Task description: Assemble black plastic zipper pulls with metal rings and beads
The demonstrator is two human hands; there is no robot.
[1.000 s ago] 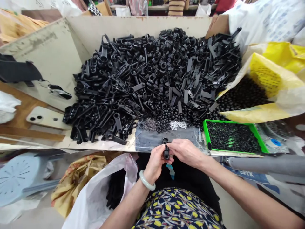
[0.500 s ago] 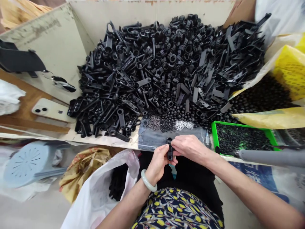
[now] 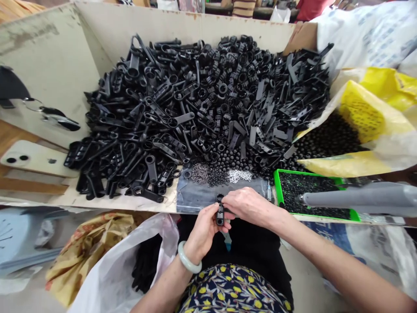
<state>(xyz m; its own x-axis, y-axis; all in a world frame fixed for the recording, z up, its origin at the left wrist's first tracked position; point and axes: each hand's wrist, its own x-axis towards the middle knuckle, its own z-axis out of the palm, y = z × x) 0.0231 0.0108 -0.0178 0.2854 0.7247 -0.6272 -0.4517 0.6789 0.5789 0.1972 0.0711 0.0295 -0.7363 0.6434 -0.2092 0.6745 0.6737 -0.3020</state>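
My left hand (image 3: 204,228), with a pale green bangle on the wrist, pinches a small black plastic part (image 3: 220,211) upright at the table's near edge. My right hand (image 3: 248,205) is closed on the same part from the right, fingertips at its upper end. Just beyond the hands lies a grey mat (image 3: 198,195) with little heaps of dark springs (image 3: 199,173), black beads (image 3: 215,176) and silvery pins (image 3: 239,175). Behind that rises a big pile of black plastic parts (image 3: 202,108).
A green tray (image 3: 277,188) of tiny black pieces sits right of the hands, with a grey tube (image 3: 358,198) over it. A yellow bag (image 3: 368,126) of black beads is at the right. A white phone (image 3: 32,158) lies left. A white plastic bag (image 3: 130,269) hangs below the table edge.
The hands hold the same black part in the same grip; only the camera view has shifted slightly.
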